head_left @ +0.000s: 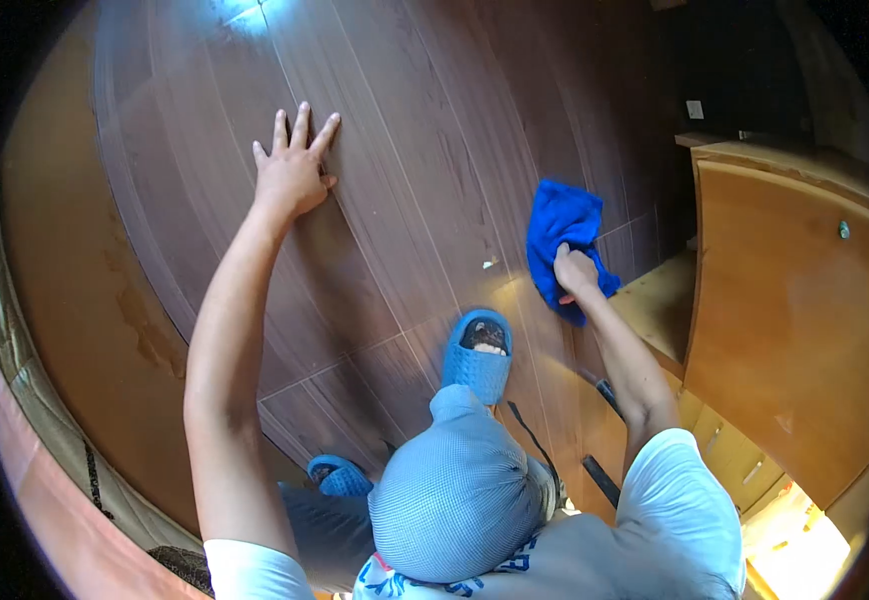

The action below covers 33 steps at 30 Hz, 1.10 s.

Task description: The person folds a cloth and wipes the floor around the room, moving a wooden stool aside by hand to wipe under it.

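My left hand (pixel 293 172) lies on the dark wood-look floor (pixel 405 130) with its fingers spread and nothing held. Out to the right, my right hand (pixel 577 272) is closed on a bright blue cloth (pixel 563 215). The cloth is bunched and flat against the floor, and part of it is hidden by my fingers. Between and below the hands, a blue slipper (pixel 477 372) is on a foot in a dark patterned sock. A second blue slipper (pixel 343 478) shows farther left, partly covered.
An orange-brown wooden panel (pixel 790 330) of a piece of furniture stands at the right. Along the left runs a brown board (pixel 65 240) beside a mattress edge (pixel 30 370). A small white scrap (pixel 488 265) lies on the floor. A grey cap (pixel 455 500) blocks the lower middle.
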{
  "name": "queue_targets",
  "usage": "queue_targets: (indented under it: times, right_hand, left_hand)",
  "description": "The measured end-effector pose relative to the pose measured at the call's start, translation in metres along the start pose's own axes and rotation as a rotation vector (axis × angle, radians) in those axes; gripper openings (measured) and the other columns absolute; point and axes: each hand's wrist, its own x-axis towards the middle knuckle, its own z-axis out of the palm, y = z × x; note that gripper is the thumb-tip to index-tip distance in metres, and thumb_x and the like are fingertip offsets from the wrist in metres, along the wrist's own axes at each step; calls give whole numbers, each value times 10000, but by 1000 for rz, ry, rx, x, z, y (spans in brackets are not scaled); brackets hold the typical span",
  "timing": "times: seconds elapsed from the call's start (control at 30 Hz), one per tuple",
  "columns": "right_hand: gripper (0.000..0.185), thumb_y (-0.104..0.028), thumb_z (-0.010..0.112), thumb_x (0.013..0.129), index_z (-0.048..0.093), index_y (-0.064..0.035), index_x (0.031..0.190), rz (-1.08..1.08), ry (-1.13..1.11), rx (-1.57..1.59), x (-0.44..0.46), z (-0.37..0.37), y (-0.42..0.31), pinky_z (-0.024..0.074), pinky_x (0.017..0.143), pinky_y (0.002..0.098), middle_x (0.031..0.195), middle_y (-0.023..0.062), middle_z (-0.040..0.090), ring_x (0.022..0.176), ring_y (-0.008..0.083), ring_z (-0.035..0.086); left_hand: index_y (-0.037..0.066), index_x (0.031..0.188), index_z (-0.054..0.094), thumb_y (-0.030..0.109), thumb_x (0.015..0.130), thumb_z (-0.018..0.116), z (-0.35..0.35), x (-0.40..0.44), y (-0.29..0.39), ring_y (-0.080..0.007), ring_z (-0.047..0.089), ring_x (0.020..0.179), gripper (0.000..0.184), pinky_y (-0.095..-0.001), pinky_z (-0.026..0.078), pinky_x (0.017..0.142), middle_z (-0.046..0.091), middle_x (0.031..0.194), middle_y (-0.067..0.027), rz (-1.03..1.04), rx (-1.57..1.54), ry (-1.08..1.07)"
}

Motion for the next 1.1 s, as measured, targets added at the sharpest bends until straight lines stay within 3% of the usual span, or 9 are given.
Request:
queue_targets:
  times: [0.07,0.13,0.27,0.4,0.6,0.73,0.83,0.9,1.1]
  right_hand:
    - [727,-488,301,1012,685,129,987,12,-30,76,-20,-11,-13,611,711,432,1026,314,685,806,384,721]
    - [729,-502,312,1013,692,118,965,35,-67,114,-23,-13,-8,600,725,447,980,309,694,782,384,720]
    - [703,-535,374,1006,687,92,943,-180,197,-75,-24,5,23,551,667,524,848,313,682,759,435,691]
    - [499,-352,629,925,537,38,1223,-361,373,-68,-62,23,48,538,691,492,838,283,661,786,432,666]
    - [416,-248,704,858,541,-39,1179,-524,475,-63,-68,54,69,534,675,470,1001,222,540,823,398,618]
    - [493,-195,678,850,542,4,1280,-556,429,139,-76,56,35,538,698,480,992,224,527,830,398,610]
    - [604,-187,683,809,515,36,1345,-676,487,131,-74,48,-15,529,668,484,978,223,501,792,409,597]
    - [654,-162,684,767,497,38,1361,-708,546,56,-59,43,-46,521,636,477,959,214,483,766,402,584]
    - [691,-146,664,784,444,13,1419,-848,538,49,-29,17,-122,508,752,483,1119,269,483,905,441,565]
  left_hand:
    - [331,1564,249,356,827,751,3,-1,6,-395,175,1501,893,-688,293,1099,186,1640,-121,-20,-43,36]
    - [115,1519,341,248,833,744,17,1,37,-393,260,1469,807,-607,269,1145,265,1606,-147,-1,-101,231]
    - [15,1411,467,185,811,655,19,-18,163,-333,371,1424,652,-492,263,1193,430,1508,-170,651,-246,382]
    - [0,1366,529,286,863,622,50,-26,273,-314,390,1418,586,-442,293,1193,484,1464,-180,1055,-325,361]
    - [27,1403,501,424,897,590,52,-15,306,-344,284,1472,649,-471,206,1218,344,1561,-209,912,-356,179]
    - [134,1298,585,417,913,571,46,43,336,-339,299,1465,478,-491,207,1212,355,1547,-226,916,-416,266]
    - [261,1319,552,434,912,573,35,94,339,-321,254,1484,442,-510,166,1219,338,1578,-131,980,-254,305]
    - [348,1374,496,481,912,574,18,115,318,-300,209,1501,487,-539,127,1222,322,1596,-33,1009,-194,259]
    - [339,1406,519,521,912,568,-13,171,209,-295,276,1474,528,-552,162,1207,373,1567,-37,693,-163,397]
